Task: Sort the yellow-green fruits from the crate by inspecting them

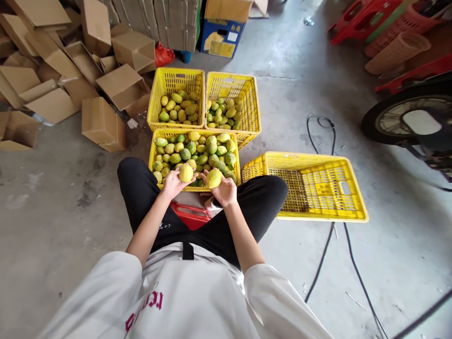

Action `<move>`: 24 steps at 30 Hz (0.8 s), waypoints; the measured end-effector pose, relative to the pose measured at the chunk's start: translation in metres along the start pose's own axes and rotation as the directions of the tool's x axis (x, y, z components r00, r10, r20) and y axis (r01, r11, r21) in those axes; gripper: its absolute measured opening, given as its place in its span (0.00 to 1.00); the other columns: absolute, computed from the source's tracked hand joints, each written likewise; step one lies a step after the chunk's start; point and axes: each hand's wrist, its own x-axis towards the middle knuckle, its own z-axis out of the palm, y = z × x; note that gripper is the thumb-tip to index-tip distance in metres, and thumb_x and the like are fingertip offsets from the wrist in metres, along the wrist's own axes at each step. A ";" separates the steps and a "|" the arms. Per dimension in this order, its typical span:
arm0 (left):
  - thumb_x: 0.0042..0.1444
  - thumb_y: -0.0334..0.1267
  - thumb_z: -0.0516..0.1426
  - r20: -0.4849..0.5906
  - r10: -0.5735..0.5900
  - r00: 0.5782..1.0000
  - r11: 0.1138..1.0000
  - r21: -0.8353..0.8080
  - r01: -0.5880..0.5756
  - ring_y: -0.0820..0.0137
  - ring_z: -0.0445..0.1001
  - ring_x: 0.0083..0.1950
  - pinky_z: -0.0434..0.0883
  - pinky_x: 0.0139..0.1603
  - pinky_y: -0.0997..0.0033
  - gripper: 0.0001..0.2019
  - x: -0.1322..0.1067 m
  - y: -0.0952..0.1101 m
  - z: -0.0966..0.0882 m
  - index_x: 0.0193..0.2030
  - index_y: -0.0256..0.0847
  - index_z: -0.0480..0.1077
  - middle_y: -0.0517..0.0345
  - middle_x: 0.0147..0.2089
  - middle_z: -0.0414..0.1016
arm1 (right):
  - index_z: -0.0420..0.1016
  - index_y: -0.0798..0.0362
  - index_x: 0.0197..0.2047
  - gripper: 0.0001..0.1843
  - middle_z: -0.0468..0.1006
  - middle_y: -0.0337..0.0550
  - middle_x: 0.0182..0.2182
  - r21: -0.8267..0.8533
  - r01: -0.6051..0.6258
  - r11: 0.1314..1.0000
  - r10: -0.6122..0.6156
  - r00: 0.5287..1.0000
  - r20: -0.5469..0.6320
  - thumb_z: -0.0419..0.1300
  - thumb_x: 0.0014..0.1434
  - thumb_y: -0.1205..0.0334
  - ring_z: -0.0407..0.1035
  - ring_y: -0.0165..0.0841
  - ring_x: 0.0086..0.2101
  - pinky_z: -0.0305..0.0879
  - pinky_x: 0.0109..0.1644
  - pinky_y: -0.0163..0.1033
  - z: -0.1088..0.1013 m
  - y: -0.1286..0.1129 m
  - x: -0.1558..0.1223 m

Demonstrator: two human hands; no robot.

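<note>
My left hand point(172, 185) holds a yellow lemon point(185, 173) on its fingers, palm turned up. Just to the right, my right hand point(226, 190) has a second yellow lemon point(213, 179) in its grasp. Both hands are over the near edge of a yellow crate point(238, 160) between my knees. Green and yellow lemons point(191, 147) fill this crate. Behind it stand two more yellow crates, the left one point(151, 96) and the right one point(257, 106), each partly filled with lemons.
A yellow crate point(326, 188) with a bare bottom lies by my right knee. Cardboard boxes point(102, 122) are heaped at the left. A blue carton point(222, 37) stands behind. Black cable point(360, 278) crosses the floor near a motorcycle wheel point(406, 115).
</note>
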 end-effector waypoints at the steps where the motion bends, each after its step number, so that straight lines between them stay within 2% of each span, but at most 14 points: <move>1: 0.69 0.30 0.59 -0.012 0.006 1.000 1.000 0.008 -0.006 0.47 0.91 0.66 0.87 0.69 0.43 0.29 0.001 -0.001 0.000 0.76 0.43 0.78 0.43 0.61 0.91 | 0.82 0.42 0.55 0.26 0.92 0.50 0.54 -0.010 -0.007 1.000 0.006 1.000 -0.010 0.73 0.52 0.56 0.84 0.60 0.68 0.86 0.68 0.72 -0.001 0.000 0.000; 3: 0.70 0.30 0.62 -0.045 0.013 0.999 0.998 0.057 -0.011 0.52 0.93 0.60 0.88 0.64 0.52 0.24 0.004 -0.003 0.000 0.71 0.42 0.80 0.47 0.54 0.91 | 0.82 0.42 0.55 0.25 0.92 0.48 0.49 -0.027 -0.016 1.000 0.014 0.998 -0.053 0.74 0.53 0.57 0.86 0.57 0.63 0.88 0.66 0.68 -0.003 0.002 0.003; 6: 0.71 0.34 0.67 -0.076 0.014 0.997 0.992 0.125 -0.004 0.62 0.89 0.41 0.85 0.42 0.69 0.13 0.008 -0.005 -0.004 0.61 0.40 0.83 0.54 0.41 0.86 | 0.83 0.42 0.56 0.23 0.88 0.40 0.40 -0.020 -0.015 1.000 0.012 0.993 -0.116 0.77 0.58 0.56 0.89 0.47 0.48 0.92 0.56 0.54 -0.007 0.005 0.009; 7: 0.72 0.35 0.68 -0.081 0.013 0.997 0.991 0.133 -0.002 0.65 0.86 0.36 0.83 0.37 0.72 0.11 0.010 -0.005 -0.005 0.59 0.40 0.82 0.56 0.39 0.84 | 0.82 0.41 0.56 0.23 0.87 0.37 0.38 -0.006 -0.010 1.000 0.009 0.992 -0.124 0.78 0.58 0.56 0.88 0.43 0.44 0.92 0.52 0.49 -0.008 0.006 0.011; 9: 0.73 0.38 0.67 -0.094 0.008 0.996 0.991 0.132 0.004 0.67 0.84 0.33 0.81 0.32 0.74 0.11 0.013 -0.005 -0.007 0.59 0.40 0.82 0.57 0.37 0.83 | 0.81 0.41 0.54 0.22 0.86 0.35 0.37 0.029 0.002 1.000 0.001 0.992 -0.128 0.78 0.58 0.59 0.85 0.37 0.38 0.90 0.45 0.40 -0.009 0.007 0.015; 11: 0.73 0.40 0.67 -0.109 0.003 0.994 0.991 0.135 0.012 0.66 0.87 0.36 0.81 0.32 0.75 0.14 0.016 -0.005 -0.007 0.62 0.42 0.82 0.55 0.40 0.86 | 0.79 0.41 0.52 0.22 0.87 0.34 0.39 0.047 0.000 0.999 0.006 0.992 -0.124 0.78 0.57 0.61 0.83 0.35 0.37 0.87 0.41 0.36 -0.009 0.007 0.017; 13: 0.73 0.41 0.68 -0.112 -0.009 0.994 0.989 0.149 0.026 0.63 0.91 0.40 0.79 0.30 0.76 0.17 0.019 -0.005 -0.006 0.65 0.43 0.81 0.51 0.46 0.90 | 0.78 0.41 0.50 0.20 0.87 0.34 0.40 0.040 -0.012 0.999 0.016 0.993 -0.116 0.78 0.58 0.60 0.82 0.34 0.37 0.86 0.41 0.35 -0.009 0.005 0.019; 17: 0.74 0.47 0.66 -0.093 -0.043 0.995 0.987 0.152 0.057 0.61 0.92 0.41 0.73 0.24 0.77 0.19 0.022 -0.006 -0.005 0.65 0.40 0.81 0.42 0.52 0.92 | 0.81 0.43 0.53 0.16 0.88 0.41 0.42 0.065 0.001 0.998 0.009 0.988 -0.152 0.73 0.63 0.53 0.85 0.41 0.44 0.90 0.51 0.46 -0.007 0.002 0.019; 20: 0.76 0.49 0.60 -0.087 -0.023 0.996 0.994 0.105 0.032 0.55 0.93 0.47 0.79 0.29 0.72 0.21 0.021 -0.004 -0.005 0.66 0.39 0.81 0.40 0.52 0.92 | 0.82 0.45 0.54 0.16 0.90 0.46 0.47 0.122 0.025 0.992 0.002 0.977 -0.213 0.67 0.63 0.53 0.86 0.46 0.52 0.90 0.58 0.54 -0.003 0.000 0.018; 22: 0.75 0.46 0.58 -0.095 -0.015 0.995 0.997 0.077 0.022 0.50 0.94 0.52 0.83 0.33 0.69 0.21 0.020 -0.003 -0.006 0.67 0.39 0.80 0.41 0.51 0.92 | 0.82 0.44 0.54 0.15 0.91 0.47 0.48 0.134 0.028 0.991 0.005 0.971 -0.239 0.66 0.64 0.55 0.86 0.46 0.53 0.90 0.59 0.54 0.001 0.001 0.018; 24: 0.73 0.46 0.60 -0.100 -0.029 0.995 0.997 0.069 0.036 0.46 0.94 0.56 0.86 0.38 0.66 0.22 0.019 -0.003 -0.009 0.68 0.40 0.80 0.42 0.49 0.91 | 0.82 0.44 0.53 0.13 0.90 0.46 0.47 0.123 0.023 0.992 0.009 0.969 -0.249 0.67 0.67 0.52 0.85 0.46 0.51 0.90 0.57 0.51 0.003 0.003 0.017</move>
